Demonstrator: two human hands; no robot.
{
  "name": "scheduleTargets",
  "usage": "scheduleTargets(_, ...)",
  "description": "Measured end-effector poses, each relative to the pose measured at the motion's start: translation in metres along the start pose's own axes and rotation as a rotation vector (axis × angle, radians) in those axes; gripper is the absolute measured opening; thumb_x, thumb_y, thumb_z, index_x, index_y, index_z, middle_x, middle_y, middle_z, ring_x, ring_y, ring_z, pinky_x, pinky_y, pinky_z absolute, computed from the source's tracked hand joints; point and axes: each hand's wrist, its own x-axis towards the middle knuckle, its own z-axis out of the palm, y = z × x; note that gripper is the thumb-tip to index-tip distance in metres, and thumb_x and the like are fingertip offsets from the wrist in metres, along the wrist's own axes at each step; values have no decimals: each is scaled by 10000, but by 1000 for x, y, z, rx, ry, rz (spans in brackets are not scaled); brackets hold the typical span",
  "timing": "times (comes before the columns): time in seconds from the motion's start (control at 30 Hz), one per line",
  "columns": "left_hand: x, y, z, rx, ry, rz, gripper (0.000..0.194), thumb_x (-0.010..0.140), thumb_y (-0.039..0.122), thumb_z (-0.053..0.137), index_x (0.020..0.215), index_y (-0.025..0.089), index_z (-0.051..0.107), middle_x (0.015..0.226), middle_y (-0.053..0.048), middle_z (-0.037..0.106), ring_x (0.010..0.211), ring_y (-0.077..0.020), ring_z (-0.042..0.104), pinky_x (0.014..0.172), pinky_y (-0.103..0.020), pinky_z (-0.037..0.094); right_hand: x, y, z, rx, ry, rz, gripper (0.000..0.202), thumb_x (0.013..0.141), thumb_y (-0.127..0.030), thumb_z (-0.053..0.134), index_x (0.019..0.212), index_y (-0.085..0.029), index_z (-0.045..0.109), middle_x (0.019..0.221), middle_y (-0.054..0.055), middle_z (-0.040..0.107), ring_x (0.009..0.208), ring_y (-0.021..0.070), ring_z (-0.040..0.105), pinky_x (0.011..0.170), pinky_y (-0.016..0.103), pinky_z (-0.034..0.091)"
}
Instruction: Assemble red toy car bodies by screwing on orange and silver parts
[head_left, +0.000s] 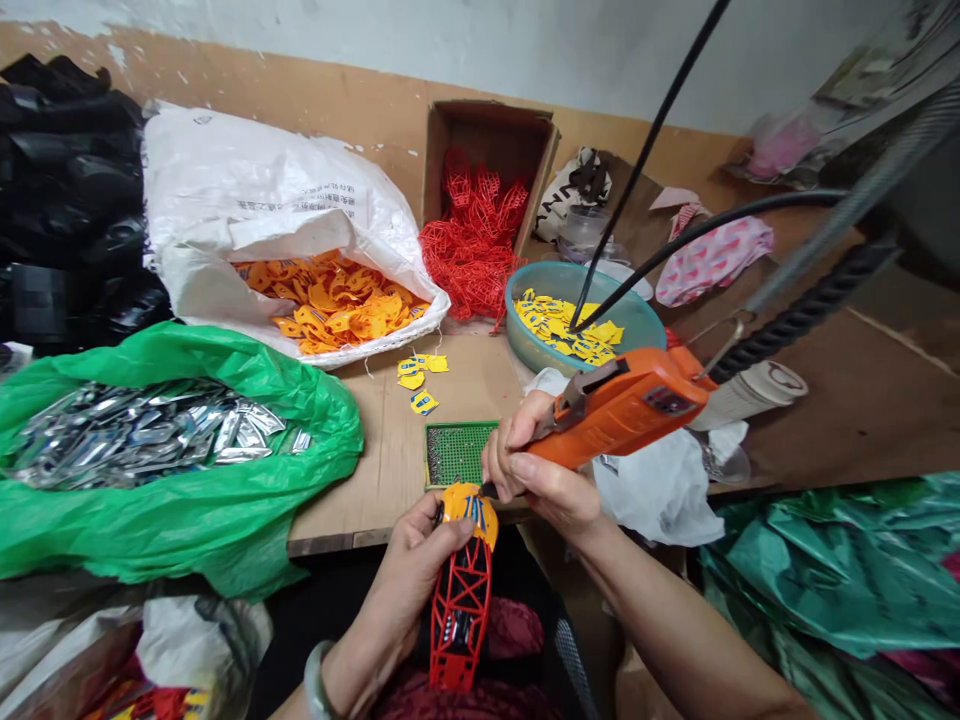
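My left hand (pixel 424 555) is closed around a toy piece with a yellow-orange cap (pixel 474 510) and a red lattice frame (pixel 463 610), its thumb pressing on the cap. In my right hand (pixel 544 470) is an orange power screwdriver (pixel 626 405), held tilted, its dark tip at the right edge of the cap. Whether the tip touches a screw is hidden. Just behind the toy piece lies a green grid tray (pixel 459 453) with small dark bits, probably screws, at its left side. Several yellow pieces (pixel 421 402) lie behind the tray on the table (pixel 375 400).
A green bag (pixel 322 440) of silvery parts and a white sack (pixel 262 170) of orange pieces stand left. Behind are a cardboard box (pixel 544 165) of red frames and a teal basin (pixel 525 345) of yellow pieces. Black cables (pixel 652 130) and a coiled spring (pixel 847 200) hang right.
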Motion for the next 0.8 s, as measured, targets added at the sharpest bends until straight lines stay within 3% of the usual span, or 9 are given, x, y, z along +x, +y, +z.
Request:
scheduleTargets(0.13,3,0,-3,19,-10,-36,402,675,338,888,972,147,697,813,-46,765,618,-111,639,612,-207,477,6,-6,-5,-2,-23,1,191,828,-312,720,937,-243,579,536,-101,504,418,104,506,529,282,486)
scheduleTargets(0.3,6,-1,-12,-14,17,-92,451,704,357,880,1058,153,689,797,-50,776,590,-120,658,606,-224,511,20,-1,-30,-191,248,-98,214,806,-298,713,967,-233,588,519,-96,525,409,118,513,508,294,495)
scheduleTargets(0.4,6,-1,-13,-23,13,-99,444,731,350,865,1088,156,686,797,-48,779,601,-121,671,619,-226,528,25,8,-48,-289,339,-90,206,793,-275,712,948,-226,585,517,-96,538,410,120,530,480,279,484)
scheduleTargets(0.53,6,-2,-12,-30,11,-103,427,730,349,866,1068,154,694,812,-55,787,604,-122,679,617,-222,536,25,17,-59,-331,366,-79,193,793,-266,701,940,-219,585,515,-98,542,411,113,537,457,257,470)
scheduleTargets(0.8,8,-4,-11,-31,23,-103,454,696,363,882,1057,150,706,817,-65,790,597,-134,681,606,-228,535,24,20,-57,-360,385,-66,205,777,-277,711,921,-202,586,515,-98,550,413,112,546,461,259,488)
